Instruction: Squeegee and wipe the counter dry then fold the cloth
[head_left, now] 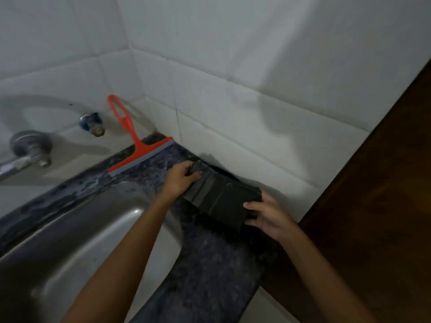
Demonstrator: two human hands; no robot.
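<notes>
two hands on cloth (221,201) | dark counter (210,276); white tiled wall (256,113)

Squeegee (137,141): orange-red handle and head, grey blade strip.
Cloth (221,199): black to very dark charcoal, plain, with a paler grey band across the folded part; thin light thread on top.
Counter (210,264): dark blue-black stone, fine pale speckle all over.
Sink (77,229): dull silver steel, no pattern.
Wall tiles (233,101): plain white, thin grey grout lines.
Tap (30,148): grey metal.
Valve (92,123): silver with a blue knob.
Wood panel (384,183): dark reddish brown.
</notes>
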